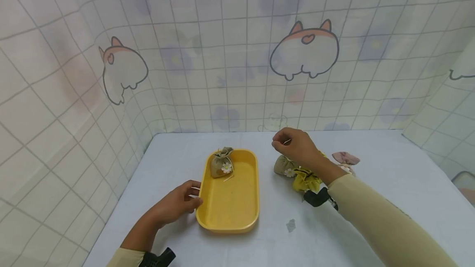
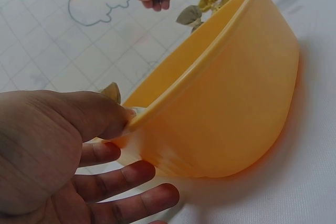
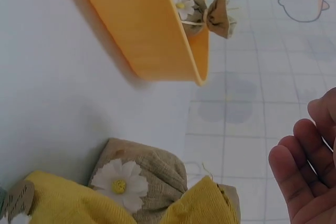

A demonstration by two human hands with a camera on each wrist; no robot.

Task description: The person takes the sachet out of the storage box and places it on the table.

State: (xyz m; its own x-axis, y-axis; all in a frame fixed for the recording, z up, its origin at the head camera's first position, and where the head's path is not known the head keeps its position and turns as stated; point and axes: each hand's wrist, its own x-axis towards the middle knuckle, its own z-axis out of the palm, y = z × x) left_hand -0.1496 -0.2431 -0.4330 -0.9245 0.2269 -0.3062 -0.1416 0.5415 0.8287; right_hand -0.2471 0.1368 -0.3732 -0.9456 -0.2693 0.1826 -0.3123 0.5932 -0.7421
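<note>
My left hand [image 1: 182, 201] holds the left rim of a yellow tray [image 1: 230, 205], thumb at the rim and fingertips along the outer wall. In the tray's far left corner stands a small beige drawstring pouch [image 1: 222, 165] with a white flower. Raised above the table, my right hand [image 1: 297, 145] has loosely curled fingers [image 3: 294, 166] and nothing in them. Below and around it lie a grey-beige pouch [image 1: 283, 166] with a white flower, a yellow pouch [image 1: 307, 179] and a pink one [image 1: 346, 159], partly hidden by the forearm.
A white cloth covers the table [image 1: 274, 217]. On it, right of the tray, is a small grey patch [image 1: 291, 226]. Behind the table hangs a checked curtain [image 1: 237, 52] with cartoon prints.
</note>
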